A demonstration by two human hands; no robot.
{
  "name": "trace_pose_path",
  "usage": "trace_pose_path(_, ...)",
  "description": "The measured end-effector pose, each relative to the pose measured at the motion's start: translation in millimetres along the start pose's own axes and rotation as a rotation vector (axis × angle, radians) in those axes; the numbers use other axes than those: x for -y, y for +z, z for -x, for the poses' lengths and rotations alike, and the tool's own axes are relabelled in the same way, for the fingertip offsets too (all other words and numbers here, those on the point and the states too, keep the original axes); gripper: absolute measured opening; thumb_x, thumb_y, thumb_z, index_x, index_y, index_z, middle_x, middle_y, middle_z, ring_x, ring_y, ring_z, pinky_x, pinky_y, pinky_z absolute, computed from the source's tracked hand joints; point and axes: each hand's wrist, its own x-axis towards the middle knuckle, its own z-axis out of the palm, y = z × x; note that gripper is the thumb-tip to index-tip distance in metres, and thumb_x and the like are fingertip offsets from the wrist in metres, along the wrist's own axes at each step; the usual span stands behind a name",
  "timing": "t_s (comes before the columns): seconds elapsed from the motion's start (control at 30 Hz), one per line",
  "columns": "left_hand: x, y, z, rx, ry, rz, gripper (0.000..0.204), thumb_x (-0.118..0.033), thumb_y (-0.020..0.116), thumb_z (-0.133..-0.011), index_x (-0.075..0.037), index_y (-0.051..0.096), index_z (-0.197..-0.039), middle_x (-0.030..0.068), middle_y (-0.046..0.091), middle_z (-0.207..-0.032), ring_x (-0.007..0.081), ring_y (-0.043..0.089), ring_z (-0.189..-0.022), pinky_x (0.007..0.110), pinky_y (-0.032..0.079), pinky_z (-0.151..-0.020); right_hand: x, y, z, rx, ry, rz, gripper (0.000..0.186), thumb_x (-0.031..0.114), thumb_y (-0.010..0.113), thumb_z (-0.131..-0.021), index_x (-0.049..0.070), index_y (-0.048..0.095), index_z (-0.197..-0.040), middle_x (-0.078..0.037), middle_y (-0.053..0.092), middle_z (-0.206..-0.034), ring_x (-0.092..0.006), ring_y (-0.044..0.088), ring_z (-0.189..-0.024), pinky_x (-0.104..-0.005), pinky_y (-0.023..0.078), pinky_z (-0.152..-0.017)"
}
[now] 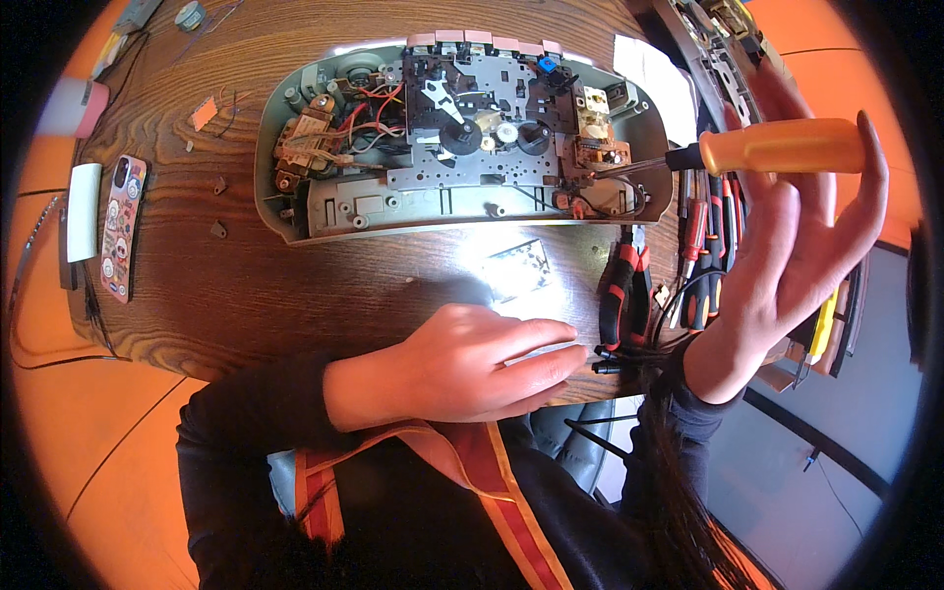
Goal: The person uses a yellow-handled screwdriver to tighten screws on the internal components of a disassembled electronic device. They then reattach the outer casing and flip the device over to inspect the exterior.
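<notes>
My right hand (792, 251) holds a screwdriver (782, 147) with a translucent orange handle, one fingertip against the handle's end. Its shaft reaches left into the lower right part of an opened cassette player (339, 218); the exact contact of the tip is too small to tell. Inside the grey-green casing are a metal tape mechanism (492, 88) with black and white gears, a transformer (307, 138) with red wires, and a small circuit board (595, 128). My left hand (462, 364) lies palm down at the table's near edge, fingers stretched out and holding nothing visible.
A brightly lit small panel (519, 270) lies before the casing. Red-and-black pliers (626, 295), more hand tools (698, 236) and black cables (629, 359) crowd the right side. At left are a phone (124, 226), a pink-and-white bottle (84, 106) and small loose parts (218, 228).
</notes>
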Motion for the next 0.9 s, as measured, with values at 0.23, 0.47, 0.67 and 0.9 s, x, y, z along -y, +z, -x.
trace_pose_path(0.23, 0.8, 1.9, 0.0, -0.019, 0.009, 0.012, 0.032, -0.012, 0.071, -0.07, -0.005, 0.065, -0.1, 0.0097, 0.064, -0.102, 0.0121, 0.058, -0.055, 0.023, 0.045, -0.046, 1.3, -3.6, 6.3, 0.038, -0.001, 0.243, 0.06, -0.004, 0.053, -0.086, 0.01, 0.021, -0.135, -0.029, 0.059, -0.1, -0.0322, 0.064, -0.088, -0.0405, 0.055, -0.077)
trace_pose_path(0.47, 1.0, 2.9, -0.1, -0.017, 0.015, 0.012, 0.031, -0.01, 0.07, -0.07, -0.003, 0.064, -0.099, 0.011, 0.063, -0.101, 0.0137, 0.06, -0.057, 0.024, 0.047, -0.047, 6.6, -5.5, 2.4, 0.194, 0.072, 0.092, 0.069, -0.005, 0.058, -0.082, 0.013, 0.019, -0.136, -0.032, 0.056, -0.107, -0.0357, 0.063, -0.091, -0.0407, 0.054, -0.078)
trace_pose_path(0.67, 2.2, 2.8, 0.7, -0.01, 0.009, 0.025, 0.029, -0.009, 0.069, -0.07, -0.003, 0.065, -0.098, 0.0115, 0.063, -0.1, 0.0142, 0.06, -0.058, 0.024, 0.047, -0.047, 10.8, 6.0, 9.2, 0.035, 0.088, 0.191, 0.075, -0.005, 0.062, -0.08, 0.012, 0.017, -0.137, -0.031, 0.054, -0.11, -0.0348, 0.064, -0.087, -0.0383, 0.054, -0.077)
trace_pose_path(0.9, 1.4, 3.0, 0.7, -0.002, 0.006, 0.035, 0.029, -0.008, 0.069, -0.069, -0.002, 0.065, -0.097, 0.0121, 0.063, -0.1, 0.0141, 0.06, -0.058, 0.024, 0.047, -0.047, 8.7, 6.0, 8.8, 0.052, 0.112, 0.223, 0.072, -0.006, 0.062, -0.08, 0.01, 0.018, -0.135, -0.03, 0.056, -0.107, -0.0315, 0.065, -0.087, -0.0342, 0.054, -0.077)
